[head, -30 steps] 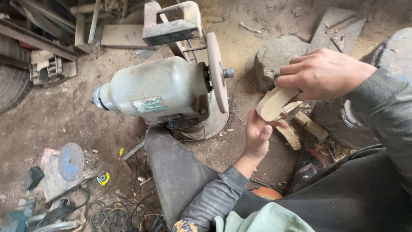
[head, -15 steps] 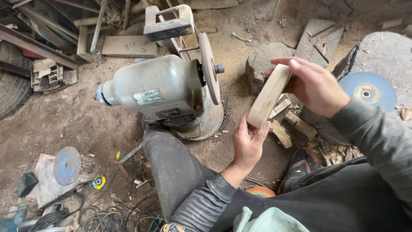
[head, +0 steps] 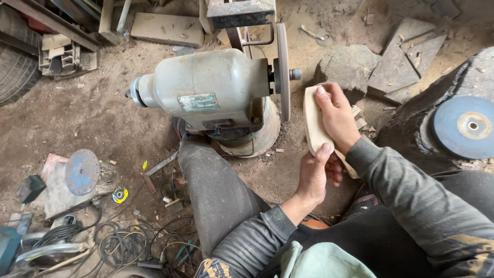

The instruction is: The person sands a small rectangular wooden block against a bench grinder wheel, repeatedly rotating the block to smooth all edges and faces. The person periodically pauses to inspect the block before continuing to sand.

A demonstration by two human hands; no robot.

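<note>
View from above a person seated on a dirt floor (head: 92, 118): both hands hold a pale wooden piece (head: 313, 119) upright on edge, just beside the flat grinding disc (head: 283, 72) of a grey-green bench grinder (head: 206, 90). The right hand (head: 335, 114) has its fingers curled shut over the top edge, and the left hand (head: 315, 172) has its fingers closed around the bottom end; half a second ago the wood was tilted and well apart from the disc, so it has now been turned and brought in. Judging by that, grinding looks about to begin, though contact with the disc cannot be told
</note>
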